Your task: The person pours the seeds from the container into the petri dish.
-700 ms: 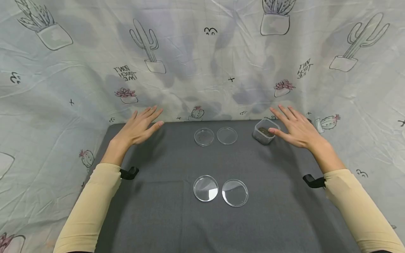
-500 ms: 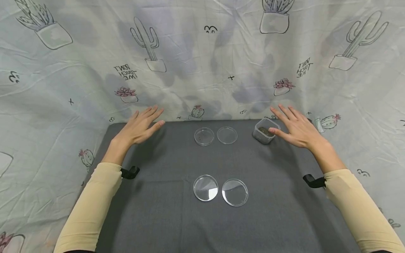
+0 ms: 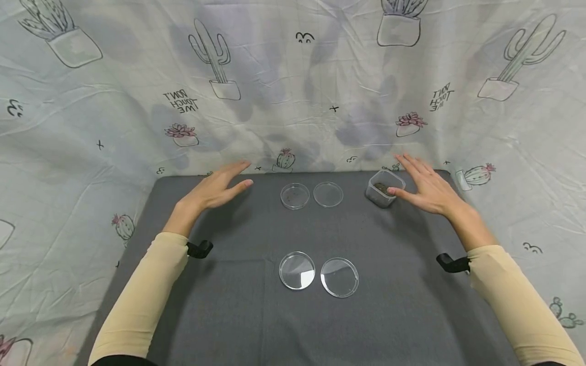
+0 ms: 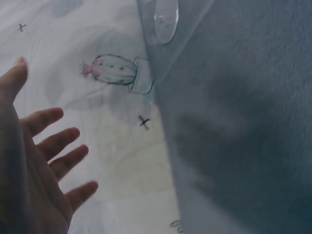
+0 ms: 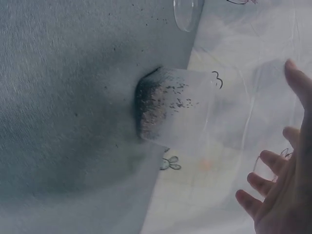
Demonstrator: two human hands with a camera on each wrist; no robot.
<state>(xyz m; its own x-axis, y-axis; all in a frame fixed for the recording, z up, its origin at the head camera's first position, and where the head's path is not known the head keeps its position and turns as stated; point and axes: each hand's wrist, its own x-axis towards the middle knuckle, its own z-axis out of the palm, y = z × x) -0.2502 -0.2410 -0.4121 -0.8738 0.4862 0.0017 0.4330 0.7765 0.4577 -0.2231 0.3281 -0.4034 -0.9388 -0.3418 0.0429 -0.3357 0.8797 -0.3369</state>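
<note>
My left hand (image 3: 212, 189) hovers over the back left of the grey cloth, fingers extended, thumb apart, holding nothing. To its right lie two clear petri dishes, a left one (image 3: 295, 196) with a few specks inside and a right one (image 3: 328, 195). Two more clear round dishes, one on the left (image 3: 297, 271) and one on the right (image 3: 340, 277), lie nearer the front. At the back right stands a translucent plastic tub (image 3: 376, 198), partly filled with dark, soil-like grains. My right hand (image 3: 426, 189) is spread beside and above this tub, its thumb overlapping the rim in the head view.
A grey cloth (image 3: 220, 305) covers the table. Behind it and at both sides hangs a pale curtain (image 3: 256, 66) printed with cacti. Dark crumbs (image 5: 151, 19) are scattered on the cloth by the tub in the right wrist view.
My left hand has moved right toward the back dishes, its fingers now closer together. The right hand has stayed nearly in place, and the dishes and tub rest where they were.
</note>
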